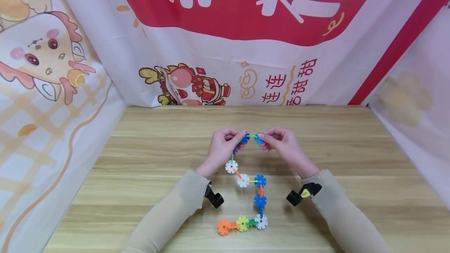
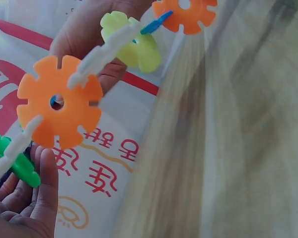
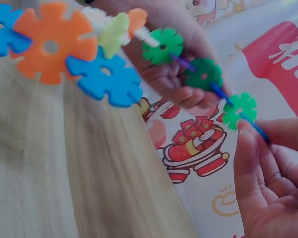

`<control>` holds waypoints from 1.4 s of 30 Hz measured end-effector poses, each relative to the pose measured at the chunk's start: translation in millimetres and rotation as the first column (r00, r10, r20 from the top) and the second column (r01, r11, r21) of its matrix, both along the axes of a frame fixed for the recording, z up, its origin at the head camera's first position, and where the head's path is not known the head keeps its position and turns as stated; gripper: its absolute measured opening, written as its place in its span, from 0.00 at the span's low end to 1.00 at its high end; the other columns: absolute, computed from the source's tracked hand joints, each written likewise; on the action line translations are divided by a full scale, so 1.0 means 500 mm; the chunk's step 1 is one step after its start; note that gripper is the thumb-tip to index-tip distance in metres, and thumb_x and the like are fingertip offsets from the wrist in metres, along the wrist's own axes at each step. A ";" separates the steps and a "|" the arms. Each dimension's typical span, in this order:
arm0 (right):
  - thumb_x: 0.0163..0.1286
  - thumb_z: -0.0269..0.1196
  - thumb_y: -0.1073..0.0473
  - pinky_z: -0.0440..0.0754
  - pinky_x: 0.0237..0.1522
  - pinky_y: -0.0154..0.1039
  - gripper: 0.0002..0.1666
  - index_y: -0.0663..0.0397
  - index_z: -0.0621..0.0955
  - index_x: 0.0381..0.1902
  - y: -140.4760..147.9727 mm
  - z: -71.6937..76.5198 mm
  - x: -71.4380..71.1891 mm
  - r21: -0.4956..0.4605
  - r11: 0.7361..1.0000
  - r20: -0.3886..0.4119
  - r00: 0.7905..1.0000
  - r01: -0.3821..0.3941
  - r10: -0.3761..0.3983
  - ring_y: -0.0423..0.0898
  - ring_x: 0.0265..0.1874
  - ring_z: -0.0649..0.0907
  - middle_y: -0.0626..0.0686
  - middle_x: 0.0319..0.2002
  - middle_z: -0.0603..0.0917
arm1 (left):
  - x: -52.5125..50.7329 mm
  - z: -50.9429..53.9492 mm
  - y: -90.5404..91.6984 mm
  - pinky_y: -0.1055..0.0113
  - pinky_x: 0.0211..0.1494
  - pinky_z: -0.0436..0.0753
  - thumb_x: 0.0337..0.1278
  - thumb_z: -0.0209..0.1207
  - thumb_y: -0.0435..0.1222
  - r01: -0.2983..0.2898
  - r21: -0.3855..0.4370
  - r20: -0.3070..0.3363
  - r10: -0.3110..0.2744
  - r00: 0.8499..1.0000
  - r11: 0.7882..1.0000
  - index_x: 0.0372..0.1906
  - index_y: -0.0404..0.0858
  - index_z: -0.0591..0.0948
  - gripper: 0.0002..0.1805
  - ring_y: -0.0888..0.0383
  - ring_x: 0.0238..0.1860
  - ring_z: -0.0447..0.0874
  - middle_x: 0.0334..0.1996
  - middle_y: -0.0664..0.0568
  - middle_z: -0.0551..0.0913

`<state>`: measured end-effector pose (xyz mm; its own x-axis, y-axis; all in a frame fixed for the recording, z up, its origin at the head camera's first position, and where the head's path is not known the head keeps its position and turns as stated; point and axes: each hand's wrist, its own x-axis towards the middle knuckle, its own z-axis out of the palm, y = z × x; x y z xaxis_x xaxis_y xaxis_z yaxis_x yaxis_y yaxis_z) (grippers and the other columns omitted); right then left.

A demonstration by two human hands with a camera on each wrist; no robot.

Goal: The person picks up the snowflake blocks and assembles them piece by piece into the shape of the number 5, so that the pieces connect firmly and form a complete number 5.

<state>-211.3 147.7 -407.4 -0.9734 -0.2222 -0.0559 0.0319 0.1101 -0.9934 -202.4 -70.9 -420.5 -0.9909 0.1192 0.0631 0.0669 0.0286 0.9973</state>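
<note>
A chain of slotted flower-shaped plastic discs, linked edge to edge, runs down the table from my hands. My left hand [image 1: 225,145] pinches the chain near its far end, by a dark blue disc [image 1: 245,138]. My right hand [image 1: 283,145] pinches a blue disc [image 1: 259,139] at the very tip, and a green disc [image 3: 240,111] spans the short gap between the hands. In the left wrist view, an orange disc [image 2: 59,101] and a yellow disc [image 2: 134,42] hang nearer the camera. My left fingers partly hide a purple disc [image 1: 235,149].
The chain's near end bends left on the wooden table [image 1: 158,167], through a white disc [image 1: 261,221] and a yellow disc [image 1: 242,223] to an orange disc [image 1: 224,227]. Black wrist cameras sit at both cuffs. A printed cloth [image 1: 197,46] stands behind the table.
</note>
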 end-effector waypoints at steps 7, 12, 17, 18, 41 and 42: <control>0.76 0.64 0.54 0.87 0.45 0.47 0.17 0.66 0.79 0.47 0.008 -0.003 -0.007 -0.031 0.998 -0.036 0.998 -0.053 0.052 0.46 0.33 0.85 0.58 0.36 0.86 | 0.006 0.022 0.001 0.49 0.40 0.88 0.67 0.66 0.45 0.026 -0.056 -0.071 -0.030 0.997 0.998 0.39 0.39 0.85 0.13 0.51 0.33 0.88 0.33 0.49 0.88; 0.76 0.64 0.53 0.86 0.49 0.52 0.20 0.65 0.79 0.54 0.017 0.002 0.000 0.001 0.996 -0.096 0.992 -0.088 0.088 0.49 0.36 0.86 0.61 0.41 0.85 | 0.010 0.029 0.001 0.55 0.39 0.88 0.67 0.67 0.46 0.031 -0.057 -0.114 -0.038 0.993 0.998 0.40 0.41 0.86 0.12 0.50 0.35 0.87 0.35 0.51 0.88; 0.73 0.68 0.56 0.86 0.47 0.48 0.20 0.63 0.80 0.56 0.028 0.003 0.014 -0.002 0.993 -0.144 0.983 -0.116 0.115 0.50 0.38 0.87 0.59 0.44 0.87 | 0.011 0.030 -0.001 0.59 0.37 0.87 0.66 0.66 0.48 0.034 -0.084 -0.156 -0.047 0.987 0.996 0.40 0.44 0.87 0.12 0.49 0.36 0.85 0.36 0.52 0.87; 0.72 0.68 0.57 0.87 0.46 0.47 0.20 0.63 0.81 0.56 0.029 0.003 0.015 -0.005 0.993 -0.153 0.981 -0.120 0.117 0.50 0.38 0.87 0.59 0.44 0.87 | 0.011 0.030 -0.002 0.60 0.36 0.86 0.66 0.66 0.48 0.037 -0.085 -0.162 -0.050 0.986 0.996 0.41 0.44 0.87 0.12 0.50 0.35 0.85 0.36 0.52 0.87; 0.64 0.74 0.62 0.87 0.45 0.43 0.16 0.63 0.86 0.48 0.022 -0.023 0.072 0.156 0.926 -0.206 0.906 -0.343 0.371 0.55 0.41 0.87 0.56 0.43 0.89 | -0.110 0.017 -0.048 0.52 0.51 0.86 0.73 0.60 0.43 0.006 0.026 0.148 -0.010 0.989 1.000 0.51 0.36 0.83 0.15 0.51 0.38 0.89 0.43 0.43 0.88; 0.63 0.75 0.61 0.86 0.43 0.43 0.16 0.61 0.87 0.47 0.018 -0.025 0.081 0.207 0.904 -0.208 0.886 -0.373 0.414 0.54 0.40 0.86 0.54 0.42 0.89 | -0.116 0.010 -0.049 0.51 0.53 0.85 0.74 0.59 0.43 0.010 0.024 0.170 -0.014 0.985 1.000 0.52 0.36 0.83 0.15 0.49 0.40 0.89 0.44 0.43 0.88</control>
<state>-170.8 156.6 -419.8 -0.7952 -0.5976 0.1028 -0.2846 0.2182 -0.9335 -260.4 -95.3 -415.6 -0.9860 0.1312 -0.1031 -0.1032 0.0061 0.9946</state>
